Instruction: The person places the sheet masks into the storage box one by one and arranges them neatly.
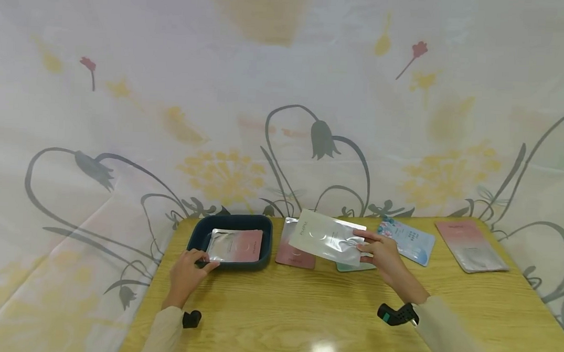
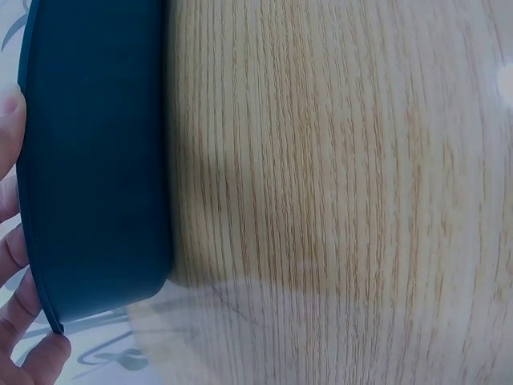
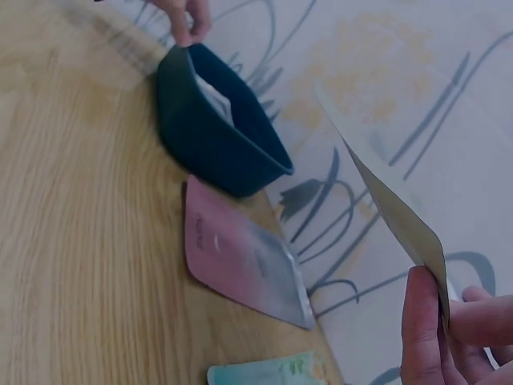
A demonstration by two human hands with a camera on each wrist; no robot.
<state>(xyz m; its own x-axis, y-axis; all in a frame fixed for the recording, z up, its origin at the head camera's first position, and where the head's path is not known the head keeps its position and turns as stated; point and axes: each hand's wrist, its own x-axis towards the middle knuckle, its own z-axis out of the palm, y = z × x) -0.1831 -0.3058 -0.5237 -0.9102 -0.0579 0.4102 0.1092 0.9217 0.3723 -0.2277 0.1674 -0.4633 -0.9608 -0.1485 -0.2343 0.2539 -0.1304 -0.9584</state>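
My right hand [image 1: 383, 255] pinches a cream-and-silver sheet mask packet [image 1: 328, 238] by its right end and holds it above the table. In the right wrist view that packet [image 3: 393, 200] appears nearly edge-on between thumb and fingers. At the near left corner of a dark teal bin [image 1: 228, 266], my left hand [image 1: 188, 274] grips the rim. The left wrist view has fingers [image 2: 12, 120] along the edge of the bin wall [image 2: 96, 160]. A pink-and-silver packet [image 1: 246, 246] lies inside the bin; whether others are under it is hidden.
Beneath the raised packet, a pink packet [image 1: 295, 252] and a mint-green packet [image 1: 353, 267] lie partly covered on the wooden table [image 1: 276, 312]. Farther right are a blue packet [image 1: 409, 240] and another pink-and-silver packet [image 1: 470, 246]. A flower-printed cloth [image 1: 286, 81] hangs behind the table.
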